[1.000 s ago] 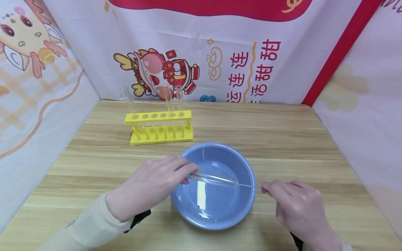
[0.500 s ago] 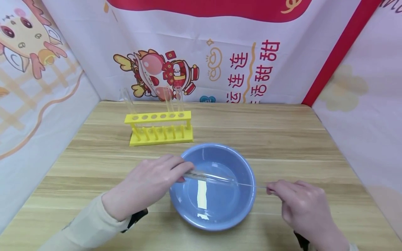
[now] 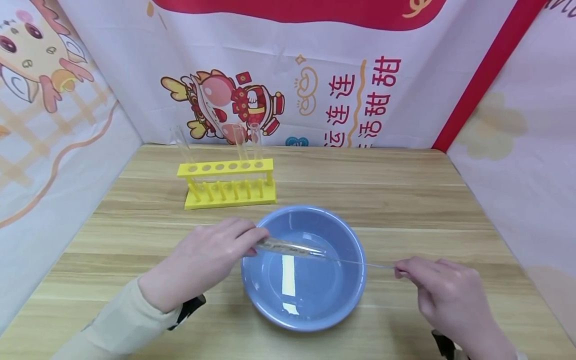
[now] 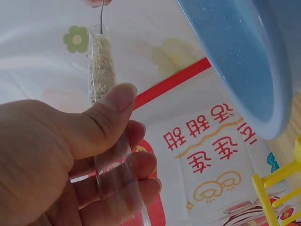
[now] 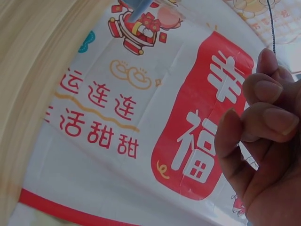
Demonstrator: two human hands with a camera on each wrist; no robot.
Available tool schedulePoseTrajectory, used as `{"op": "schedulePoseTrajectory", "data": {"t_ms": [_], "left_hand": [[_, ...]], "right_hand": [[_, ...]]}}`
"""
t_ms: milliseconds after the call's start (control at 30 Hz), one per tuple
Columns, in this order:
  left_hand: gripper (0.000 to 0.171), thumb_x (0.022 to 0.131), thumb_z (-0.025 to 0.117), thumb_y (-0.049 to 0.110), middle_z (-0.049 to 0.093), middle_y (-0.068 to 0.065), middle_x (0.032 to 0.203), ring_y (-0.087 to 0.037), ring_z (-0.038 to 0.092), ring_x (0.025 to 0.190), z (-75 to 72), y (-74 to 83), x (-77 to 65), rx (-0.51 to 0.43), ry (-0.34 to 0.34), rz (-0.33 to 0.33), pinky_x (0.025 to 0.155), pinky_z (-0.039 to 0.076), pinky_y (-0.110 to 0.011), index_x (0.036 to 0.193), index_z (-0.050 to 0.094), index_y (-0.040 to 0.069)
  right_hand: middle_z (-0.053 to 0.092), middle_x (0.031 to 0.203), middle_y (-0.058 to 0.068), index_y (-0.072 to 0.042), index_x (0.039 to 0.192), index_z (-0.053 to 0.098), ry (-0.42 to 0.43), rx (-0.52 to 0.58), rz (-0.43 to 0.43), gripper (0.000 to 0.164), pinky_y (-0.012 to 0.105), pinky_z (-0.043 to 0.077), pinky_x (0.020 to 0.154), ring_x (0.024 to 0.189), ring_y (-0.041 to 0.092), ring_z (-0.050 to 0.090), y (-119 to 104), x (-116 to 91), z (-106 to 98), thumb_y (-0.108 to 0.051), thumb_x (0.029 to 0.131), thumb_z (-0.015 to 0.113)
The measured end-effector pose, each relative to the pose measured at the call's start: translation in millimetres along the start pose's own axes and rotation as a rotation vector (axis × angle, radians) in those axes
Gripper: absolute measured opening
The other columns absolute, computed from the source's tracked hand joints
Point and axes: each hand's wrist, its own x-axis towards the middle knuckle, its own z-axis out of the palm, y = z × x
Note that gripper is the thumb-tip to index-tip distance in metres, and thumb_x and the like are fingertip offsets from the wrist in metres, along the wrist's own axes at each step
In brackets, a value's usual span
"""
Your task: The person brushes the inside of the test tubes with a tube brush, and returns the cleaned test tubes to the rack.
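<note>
My left hand [image 3: 202, 262] grips a clear glass test tube [image 3: 292, 247] over the blue basin [image 3: 306, 327], its mouth toward the right. In the left wrist view, the whitish bristles of a test tube brush [image 4: 102, 66] fill the tube's mouth end, and my thumb and fingers wrap the glass. The brush's thin wire handle [image 3: 360, 262] runs out over the basin's right rim. Right of the basin, my right hand [image 3: 452, 300] pinches the handle's end. The wire [image 5: 271, 28] also shows above the fingertips in the right wrist view.
Behind the basin, a yellow test tube rack [image 3: 229, 197] holds one test tube [image 3: 182, 142] at its left and two at its right. Droplets cling to the basin's wall in the left wrist view. A printed cloth backdrop [image 3: 270, 40] encloses the wooden table [image 3: 382, 190].
My right hand has moved right with the brush handle, while my left hand has shifted slightly left with the tube. More bristles now show along the tube. The basin and rack stay put.
</note>
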Motion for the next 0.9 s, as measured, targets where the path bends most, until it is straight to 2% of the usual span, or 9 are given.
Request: {"op": "schedulePoseTrajectory", "data": {"t_ms": [400,900], "left_hand": [[0.039,0.083,0.081,0.016,0.067,-0.001,0.104,-0.015,0.066,0.093,0.3,-3.2,-4.2,-0.007,0.006,-0.021,0.069,0.059,-0.029,0.119,0.067,0.009],[0.042,0.08,0.083,0.014,0.067,0.0,0.1,-0.013,0.065,0.089,2.5,-6.7,-7.6,-0.002,0.021,-0.013,0.063,0.057,-0.026,0.118,0.067,0.009]], "right_hand": [[0.071,0.071,-0.006,-0.015,0.078,0.071,-0.021,-0.016,0.0,0.042,0.022,0.041,0.038,0.044,0.009,0.053,6.7,-6.3,-3.7,-0.031,0.106,0.043],[0.07,0.072,-0.008,-0.016,0.077,0.072,-0.025,-0.014,0.003,0.044,0.026,0.047,0.042,0.05,0.01,0.06,9.6,-9.7,-7.0,-0.027,0.107,0.042]]}}
